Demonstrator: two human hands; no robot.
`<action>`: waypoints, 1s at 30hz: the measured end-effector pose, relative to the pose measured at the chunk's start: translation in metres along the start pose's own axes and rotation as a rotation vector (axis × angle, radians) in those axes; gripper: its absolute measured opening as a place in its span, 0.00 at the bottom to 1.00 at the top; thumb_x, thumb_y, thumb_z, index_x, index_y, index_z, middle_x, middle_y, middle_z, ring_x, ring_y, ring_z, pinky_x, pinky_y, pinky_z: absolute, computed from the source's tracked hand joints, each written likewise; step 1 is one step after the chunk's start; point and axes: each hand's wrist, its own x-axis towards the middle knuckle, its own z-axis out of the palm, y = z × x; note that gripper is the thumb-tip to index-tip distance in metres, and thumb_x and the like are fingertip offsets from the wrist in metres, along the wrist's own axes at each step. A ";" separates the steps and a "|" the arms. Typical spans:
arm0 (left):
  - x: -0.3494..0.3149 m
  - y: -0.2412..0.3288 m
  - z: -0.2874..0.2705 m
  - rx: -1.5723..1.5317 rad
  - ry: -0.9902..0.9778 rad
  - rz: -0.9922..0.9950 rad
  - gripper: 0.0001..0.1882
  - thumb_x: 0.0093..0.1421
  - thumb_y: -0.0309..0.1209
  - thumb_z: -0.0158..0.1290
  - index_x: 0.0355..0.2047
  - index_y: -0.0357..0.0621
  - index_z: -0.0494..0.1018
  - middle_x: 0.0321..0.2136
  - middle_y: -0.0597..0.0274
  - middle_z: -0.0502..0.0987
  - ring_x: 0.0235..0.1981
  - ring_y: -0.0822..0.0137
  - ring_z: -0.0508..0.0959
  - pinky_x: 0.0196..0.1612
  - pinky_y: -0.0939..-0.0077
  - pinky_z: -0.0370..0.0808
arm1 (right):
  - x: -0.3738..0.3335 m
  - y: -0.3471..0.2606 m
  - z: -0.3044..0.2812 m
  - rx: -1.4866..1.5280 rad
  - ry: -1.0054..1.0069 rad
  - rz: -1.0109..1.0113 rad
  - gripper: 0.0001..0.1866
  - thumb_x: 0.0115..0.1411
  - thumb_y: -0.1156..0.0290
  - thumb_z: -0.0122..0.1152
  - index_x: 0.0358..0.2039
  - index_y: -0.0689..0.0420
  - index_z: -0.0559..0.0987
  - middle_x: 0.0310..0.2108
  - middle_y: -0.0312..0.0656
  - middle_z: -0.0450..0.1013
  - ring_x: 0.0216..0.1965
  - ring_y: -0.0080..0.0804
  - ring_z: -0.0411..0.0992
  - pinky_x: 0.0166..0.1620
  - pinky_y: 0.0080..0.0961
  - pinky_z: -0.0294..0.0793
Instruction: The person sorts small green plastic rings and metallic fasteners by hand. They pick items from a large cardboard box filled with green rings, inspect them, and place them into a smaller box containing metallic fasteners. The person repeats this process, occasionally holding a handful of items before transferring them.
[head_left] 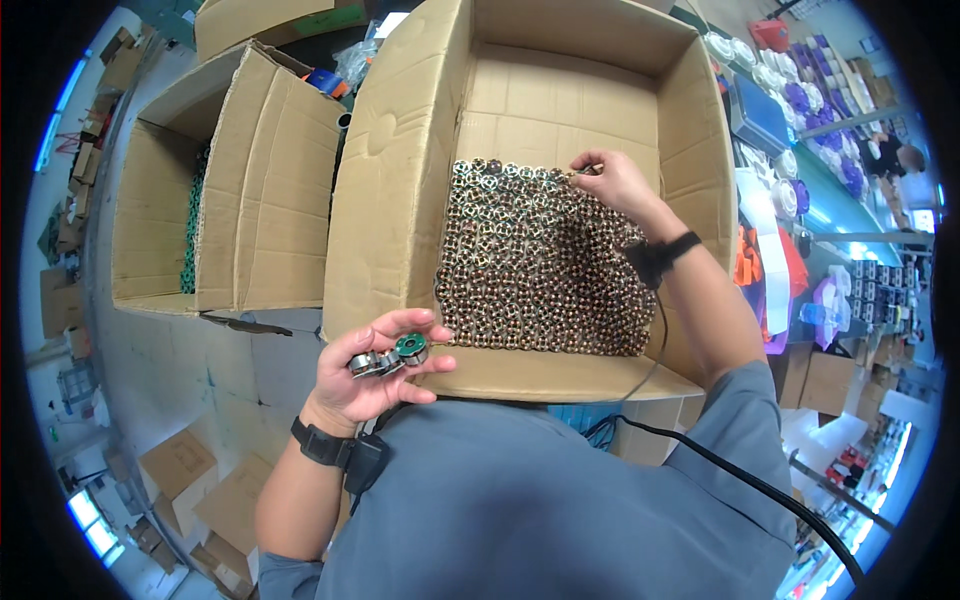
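Note:
Palm up outside the near left corner of the open cardboard box (395, 190), my left hand (365, 370) holds a few small round motor stators (408, 350). They are silvery metal, and the one nearest the fingertips has a green disc face with a hole. Inside the box, my right hand (612, 182) reaches to the far edge of a packed layer of stators (530, 260). Its thumb and fingers pinch a small dark part, mostly hidden by the fingers. The layer's stators stand in tight rows, copper-brown and silver.
A second open carton (265, 190) with green parts inside stands to the left. A black cable (740, 470) runs from my right wrist strap (662, 258) across my shirt. Blue, white and orange items line a bench (825, 190) on the right.

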 end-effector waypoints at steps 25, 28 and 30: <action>-0.030 -0.009 -0.009 -0.003 0.114 0.130 0.32 0.69 0.43 0.47 0.65 0.33 0.58 0.62 0.33 0.62 0.63 0.32 0.66 0.55 0.37 0.78 | 0.079 0.103 0.042 -0.483 -0.111 0.037 0.19 0.52 0.69 0.60 0.43 0.61 0.84 0.41 0.58 0.80 0.46 0.54 0.78 0.51 0.39 0.77; -0.026 -0.009 -0.006 -0.011 0.108 0.100 0.32 0.67 0.41 0.49 0.65 0.34 0.59 0.61 0.35 0.64 0.62 0.34 0.67 0.55 0.39 0.78 | 0.075 0.116 0.047 -0.442 -0.002 0.021 0.18 0.53 0.67 0.62 0.43 0.61 0.84 0.41 0.57 0.80 0.45 0.53 0.78 0.52 0.39 0.77; -0.026 -0.010 -0.004 -0.009 0.114 0.089 0.31 0.67 0.40 0.49 0.65 0.35 0.60 0.61 0.37 0.65 0.62 0.35 0.68 0.55 0.40 0.78 | 0.073 0.116 0.049 -0.443 0.017 0.030 0.18 0.53 0.67 0.62 0.43 0.61 0.84 0.41 0.56 0.80 0.45 0.52 0.78 0.52 0.39 0.77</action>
